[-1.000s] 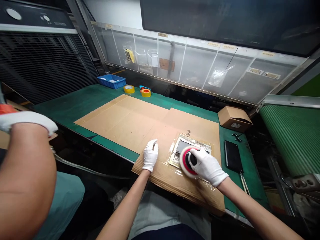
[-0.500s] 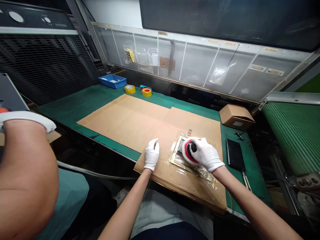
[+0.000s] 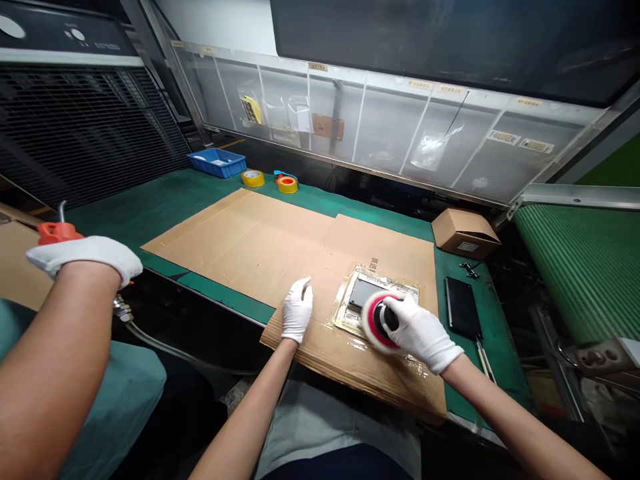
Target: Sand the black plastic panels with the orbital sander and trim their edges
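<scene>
My right hand [image 3: 417,333], in a white glove, grips the black knob of a round polishing pad [image 3: 373,327] with a pale fluffy rim and a red band. The pad lies over the right part of a flat grey plate [image 3: 361,293], hiding some of it. That plate sits in a pale holder [image 3: 345,317] fixed with clear, shiny tape to a stack of cardboard [image 3: 320,340]. Left of the holder, near the front edge, my gloved left hand [image 3: 298,310] rests on the cardboard. Its fingers are loosely curled towards the thumb, with nothing visible in them.
At left, a co-worker's gloved hand [image 3: 93,257] holds an orange air gun [image 3: 57,233] with a hose. Tape rolls [image 3: 253,178] and a blue bin [image 3: 217,163] stand at the back. Rightward are a carton [image 3: 463,233], a black flat object [image 3: 463,308] and a green ribbed surface [image 3: 585,260].
My right hand has drawn the polishing pad down towards me, uncovering more of the grey plate. My left hand stays on the cardboard. The co-worker's hand has come further into view with the air gun.
</scene>
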Available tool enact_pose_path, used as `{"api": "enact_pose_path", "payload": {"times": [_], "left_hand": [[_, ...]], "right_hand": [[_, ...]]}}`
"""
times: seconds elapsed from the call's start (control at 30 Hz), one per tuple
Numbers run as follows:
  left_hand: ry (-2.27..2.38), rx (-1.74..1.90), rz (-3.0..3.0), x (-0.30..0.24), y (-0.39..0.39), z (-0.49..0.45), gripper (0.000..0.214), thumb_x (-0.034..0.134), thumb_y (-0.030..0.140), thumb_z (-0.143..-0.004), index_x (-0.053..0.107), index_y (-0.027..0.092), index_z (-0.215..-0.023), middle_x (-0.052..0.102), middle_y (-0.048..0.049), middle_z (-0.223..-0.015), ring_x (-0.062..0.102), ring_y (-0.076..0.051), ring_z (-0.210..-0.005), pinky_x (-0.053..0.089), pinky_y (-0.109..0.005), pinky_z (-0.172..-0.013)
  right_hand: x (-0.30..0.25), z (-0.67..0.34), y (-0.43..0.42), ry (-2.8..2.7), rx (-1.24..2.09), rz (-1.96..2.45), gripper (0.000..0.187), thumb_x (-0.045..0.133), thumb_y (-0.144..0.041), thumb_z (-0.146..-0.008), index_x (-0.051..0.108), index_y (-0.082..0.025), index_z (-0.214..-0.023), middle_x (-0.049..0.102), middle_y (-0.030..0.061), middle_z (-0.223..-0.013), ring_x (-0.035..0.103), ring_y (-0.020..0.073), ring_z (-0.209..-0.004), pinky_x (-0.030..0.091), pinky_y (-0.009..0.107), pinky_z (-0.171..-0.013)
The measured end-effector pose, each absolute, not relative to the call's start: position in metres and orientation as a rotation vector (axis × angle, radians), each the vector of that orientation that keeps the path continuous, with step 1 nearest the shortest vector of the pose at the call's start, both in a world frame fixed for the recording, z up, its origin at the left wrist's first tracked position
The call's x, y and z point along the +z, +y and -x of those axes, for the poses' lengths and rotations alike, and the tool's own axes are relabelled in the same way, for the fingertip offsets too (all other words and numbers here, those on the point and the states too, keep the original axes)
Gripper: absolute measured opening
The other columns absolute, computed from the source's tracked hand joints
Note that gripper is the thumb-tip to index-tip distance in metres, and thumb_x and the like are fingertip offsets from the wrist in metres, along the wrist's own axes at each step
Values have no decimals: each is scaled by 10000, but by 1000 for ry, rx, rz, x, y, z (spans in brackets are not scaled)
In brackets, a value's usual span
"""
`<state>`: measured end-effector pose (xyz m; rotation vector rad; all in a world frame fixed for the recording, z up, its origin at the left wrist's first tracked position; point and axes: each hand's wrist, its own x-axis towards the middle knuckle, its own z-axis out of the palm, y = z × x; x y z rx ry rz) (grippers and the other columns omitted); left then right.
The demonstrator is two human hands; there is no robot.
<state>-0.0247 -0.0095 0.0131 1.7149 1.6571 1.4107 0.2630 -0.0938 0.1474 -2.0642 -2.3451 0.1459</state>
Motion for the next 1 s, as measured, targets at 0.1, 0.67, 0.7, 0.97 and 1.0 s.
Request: {"api": "enact_pose_path", "payload": {"times": [0.1, 0.67, 0.7, 0.97, 1.0], "left_hand": [[1654, 1425, -1714, 13, -9, 24, 257, 537, 209, -943, 689, 173, -1147, 722, -126, -1193, 688, -248, -1130, 545, -459, -1064], [1662, 1409, -1700, 14, -8, 23, 257, 540, 234, -945, 687, 171, -1146, 724, -125, -1182, 697, -245, -1108, 554, -444, -1049], [1661, 1413, -1697, 14, -8, 23, 257, 542, 233, -944, 687, 171, -1146, 723, -125, -1182, 698, -244, -1103, 557, -441, -1045], [1664, 1402, -1704, 15, -9, 23, 258, 541, 236, -950, 688, 161, -1149, 722, -133, -1191, 693, -248, -1120, 549, -443, -1056], [1662, 1407, -1702, 15, -9, 23, 259, 540, 236, -951, 688, 161, -1151, 721, -133, -1193, 691, -248, -1123, 546, -446, -1061]], "right_hand": [[147, -271, -91, -2239, 108, 2178, 383, 532, -463, -975, 603, -315, -1321, 607, 98, -1224, 667, 214, -826, 483, 312, -706], [136, -302, -109, -2280, 66, 2080, 370, 575, -442, -949, 626, -309, -1291, 612, 79, -1226, 654, 195, -804, 447, 281, -632], [137, -302, -108, -2245, 62, 2116, 381, 573, -449, -952, 620, -314, -1305, 615, 78, -1225, 651, 192, -787, 442, 281, -625], [145, -279, -98, -2333, 122, 2060, 351, 546, -401, -961, 621, -296, -1287, 610, 93, -1280, 660, 207, -880, 470, 286, -709], [146, -274, -95, -2321, 126, 2081, 358, 533, -404, -967, 612, -300, -1301, 618, 94, -1257, 661, 209, -867, 468, 289, -704]]}}
